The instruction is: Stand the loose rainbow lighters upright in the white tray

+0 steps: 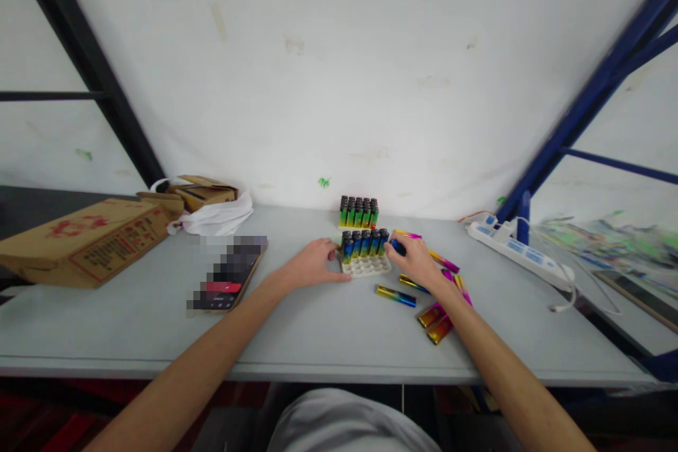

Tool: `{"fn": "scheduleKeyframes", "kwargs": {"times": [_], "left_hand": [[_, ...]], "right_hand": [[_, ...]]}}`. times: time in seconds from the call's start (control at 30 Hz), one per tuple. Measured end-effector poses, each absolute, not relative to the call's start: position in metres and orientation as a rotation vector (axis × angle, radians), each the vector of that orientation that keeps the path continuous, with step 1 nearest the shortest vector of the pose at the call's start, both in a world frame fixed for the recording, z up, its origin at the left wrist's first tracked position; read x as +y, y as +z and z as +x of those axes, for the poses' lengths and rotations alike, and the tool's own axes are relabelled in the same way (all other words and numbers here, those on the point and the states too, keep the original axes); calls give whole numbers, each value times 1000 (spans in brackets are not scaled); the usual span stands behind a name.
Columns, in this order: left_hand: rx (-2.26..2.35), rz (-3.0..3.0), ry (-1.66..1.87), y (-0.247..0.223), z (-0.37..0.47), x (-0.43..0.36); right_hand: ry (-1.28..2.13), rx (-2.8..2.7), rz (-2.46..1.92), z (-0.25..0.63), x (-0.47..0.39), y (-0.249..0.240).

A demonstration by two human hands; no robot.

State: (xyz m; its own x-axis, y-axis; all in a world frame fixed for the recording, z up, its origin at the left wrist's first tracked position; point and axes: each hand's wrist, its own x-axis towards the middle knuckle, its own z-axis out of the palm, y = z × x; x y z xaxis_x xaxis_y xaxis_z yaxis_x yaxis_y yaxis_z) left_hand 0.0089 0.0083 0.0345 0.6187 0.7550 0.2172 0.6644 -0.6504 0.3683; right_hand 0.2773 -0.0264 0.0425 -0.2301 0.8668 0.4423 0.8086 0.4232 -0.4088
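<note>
My left hand [314, 263] grips the left side of a white tray [366, 268] with rows of holes, its thumb along the front corner. Blue-and-yellow lighters [364, 244] with black tops stand upright in the tray's back rows; the front holes show bare. At the tray's right edge, my right hand [414, 260] is closed on a dark blue lighter [397, 247], mostly hidden by the fingers. A loose gold-and-blue metallic lighter case [396, 295] lies in front of the tray. Several pink-and-gold cases [439, 329] lie around and under my right forearm.
Behind the tray stands a block of green lighters [359, 212] near the wall. To the left are a phone [233, 275], a white plastic bag [225, 215] and a cardboard box [90, 240]. A power strip [519, 254] with cables and a blue metal post [522, 215] are at right.
</note>
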Motion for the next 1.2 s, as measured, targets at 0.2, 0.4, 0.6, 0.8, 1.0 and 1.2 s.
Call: {"fn": "scheduleKeyframes", "kwargs": {"times": [0.2,0.4,0.6,0.8,1.0,1.2], "left_hand": [[1162,2577,537,35,9,7],[1151,2599,522,35,9,8],[1171,2578,550,34,9,7],[1152,2569,581,32,8,7],[1170,2573,569,31,9,8],[1164,2603,529,33,9,8]], "right_hand": [[159,-2187,-1292,276,-29,42],[160,-2277,-1151,269,-33,47],[169,-2186,-1261,255,-35,47],[209,-2232,-1212,246,-31,39],[63,-2335,-1257,243,-25,37],[-256,-2364,-1458,231,-26,38]]}}
